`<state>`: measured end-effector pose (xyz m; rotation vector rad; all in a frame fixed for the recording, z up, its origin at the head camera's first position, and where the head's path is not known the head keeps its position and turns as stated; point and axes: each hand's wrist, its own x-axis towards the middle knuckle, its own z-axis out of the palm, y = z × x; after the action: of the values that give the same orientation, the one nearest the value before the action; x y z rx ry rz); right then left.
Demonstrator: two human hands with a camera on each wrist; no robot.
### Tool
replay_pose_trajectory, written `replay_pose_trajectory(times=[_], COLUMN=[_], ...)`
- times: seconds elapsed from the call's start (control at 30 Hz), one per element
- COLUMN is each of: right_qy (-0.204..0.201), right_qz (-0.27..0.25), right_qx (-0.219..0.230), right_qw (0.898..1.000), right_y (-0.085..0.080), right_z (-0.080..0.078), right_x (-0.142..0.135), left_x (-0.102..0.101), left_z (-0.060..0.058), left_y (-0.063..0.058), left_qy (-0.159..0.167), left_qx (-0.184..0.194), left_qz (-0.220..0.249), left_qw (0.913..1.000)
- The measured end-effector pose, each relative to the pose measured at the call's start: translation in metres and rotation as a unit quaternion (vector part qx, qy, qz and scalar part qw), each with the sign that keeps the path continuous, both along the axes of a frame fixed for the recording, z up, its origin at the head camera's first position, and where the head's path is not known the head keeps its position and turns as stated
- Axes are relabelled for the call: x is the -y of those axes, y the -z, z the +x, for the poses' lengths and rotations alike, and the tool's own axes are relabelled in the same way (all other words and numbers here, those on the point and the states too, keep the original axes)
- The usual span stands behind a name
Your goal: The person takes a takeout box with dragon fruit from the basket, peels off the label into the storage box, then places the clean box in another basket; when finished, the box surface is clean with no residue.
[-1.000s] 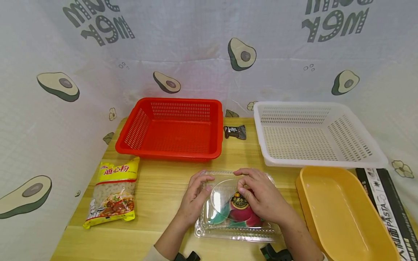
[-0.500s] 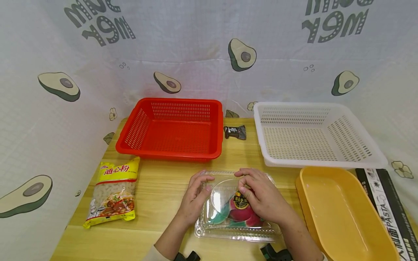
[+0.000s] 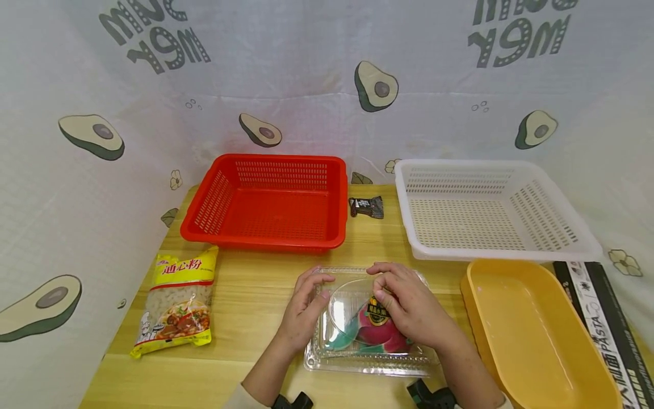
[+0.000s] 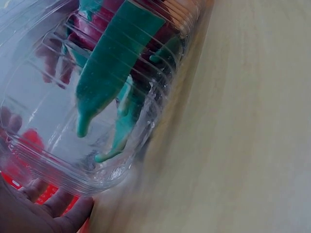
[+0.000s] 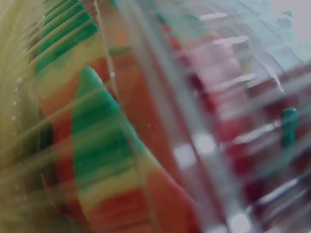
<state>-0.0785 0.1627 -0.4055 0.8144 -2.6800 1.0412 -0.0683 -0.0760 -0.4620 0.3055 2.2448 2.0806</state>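
Observation:
A clear plastic clamshell box (image 3: 347,365) lies on the table, with dragon-fruit-coloured pieces (image 3: 378,335) in pink and green inside. At its left edge my left hand (image 3: 301,312) grips it, with the thumb and a fingertip on the lid; in the left wrist view its fingers (image 4: 60,204) lie along the box's corner. Over the lid's right half, my right hand (image 3: 406,307) pinches the edge of a round black-and-gold sticker (image 3: 378,311) between thumb and index finger. Close up, the right wrist view shows a striped green, yellow and orange piece (image 5: 104,141) through the ribbed wall.
A red basket (image 3: 278,241) and a white basket (image 3: 490,254) stand at the back, with a small dark wrapped packet (image 3: 366,207) between them. On the left lies a yellow macaroni bag (image 3: 179,301). A yellow tub (image 3: 536,335) and black pasta package (image 3: 598,329) are at right.
The sticker has shifted slightly right and up, and its lettering shows more fully. Both hands keep nearly the same places on the box.

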Motion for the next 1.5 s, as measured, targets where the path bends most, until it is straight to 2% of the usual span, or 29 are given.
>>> replay_pose_trajectory(times=[0.13,0.23,0.3,0.43,0.5,0.6,0.7,0.83,0.9,0.93,1.0,1.1,1.27,1.43,1.5], right_qy=[0.015,0.050,0.064,0.093,0.128,0.240,0.358,0.502,0.552,0.569,0.588,0.592,0.591,0.594,0.590], right_qz=[-0.042,-0.090,-0.147,-0.241,-0.252,-0.217,-0.175,-0.123,-0.093,-0.081,-0.056,-0.035,-0.036,-0.032,-0.032], right_qx=[0.035,0.041,0.019,-0.063,-0.100,-0.109,-0.091,-0.022,0.027,0.045,0.078,0.109,0.143,0.148,0.146], right_qw=[0.998,0.994,0.987,0.964,0.954,0.940,0.913,0.856,0.828,0.817,0.803,0.798,0.793,0.790,0.794], right_y=[-0.002,-0.005,-0.006,-0.013,-0.019,-0.030,-0.037,-0.043,-0.045,-0.045,-0.046,-0.044,-0.040,-0.039,-0.039], right_z=[0.000,0.001,0.002,0.008,0.015,0.029,0.043,0.056,0.061,0.063,0.067,0.069,0.069,0.070,0.072], right_x=[-0.001,-0.001,-0.001,-0.005,-0.011,-0.027,-0.051,-0.086,-0.103,-0.110,-0.123,-0.137,-0.148,-0.147,-0.146], left_x=[0.000,0.001,0.001,0.002,0.002,0.001,0.001,0.002,0.002,0.003,0.003,0.003,0.004,0.003,0.003], left_z=[0.000,0.000,0.000,0.000,0.000,0.001,0.002,0.002,0.001,0.001,0.001,0.001,0.002,0.002,0.003], left_y=[0.000,0.000,0.000,0.003,0.003,0.004,0.003,0.001,0.001,0.000,0.000,0.000,-0.001,-0.002,-0.003], left_qy=[0.001,0.002,0.003,0.003,0.001,0.000,0.000,0.001,0.002,0.002,0.003,0.003,0.003,0.008,0.009], left_qx=[0.000,-0.004,-0.007,-0.015,-0.018,-0.020,-0.017,-0.009,-0.007,-0.006,-0.005,-0.001,0.004,0.003,0.002], left_qz=[0.000,0.002,0.006,0.008,0.005,0.002,-0.001,-0.002,-0.001,0.000,0.000,0.003,0.004,0.008,0.008], left_qw=[1.0000,1.0000,1.0000,0.9999,0.9998,0.9998,0.9998,1.0000,1.0000,1.0000,1.0000,1.0000,1.0000,0.9999,0.9999])
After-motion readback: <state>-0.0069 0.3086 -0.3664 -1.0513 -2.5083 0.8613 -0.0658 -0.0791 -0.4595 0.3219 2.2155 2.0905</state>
